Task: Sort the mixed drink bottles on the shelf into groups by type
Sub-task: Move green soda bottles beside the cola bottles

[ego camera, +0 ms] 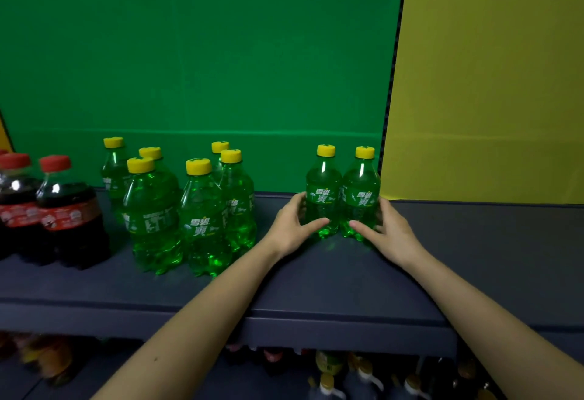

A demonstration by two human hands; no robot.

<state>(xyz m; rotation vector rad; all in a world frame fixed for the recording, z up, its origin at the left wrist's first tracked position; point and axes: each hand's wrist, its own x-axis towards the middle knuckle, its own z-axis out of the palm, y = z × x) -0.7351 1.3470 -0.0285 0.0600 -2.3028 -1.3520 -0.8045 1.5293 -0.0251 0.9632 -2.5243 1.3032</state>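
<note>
Left hand [292,226], right hand [387,229] around two glossy green plastic bottles [323,192]; matte shelf [316,282]

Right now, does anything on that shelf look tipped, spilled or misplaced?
Nothing is tipped or spilled. Only the two green bottles gripped by the left hand and right hand stand apart from the other green bottles.

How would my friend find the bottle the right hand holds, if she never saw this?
Look where the green backdrop meets the yellow backdrop. Below that seam, two green bottles stand on the shelf, apart from the bigger group. Pick the bottle nearest the yellow, gripped by the right hand; the left hand grips its twin.
</note>
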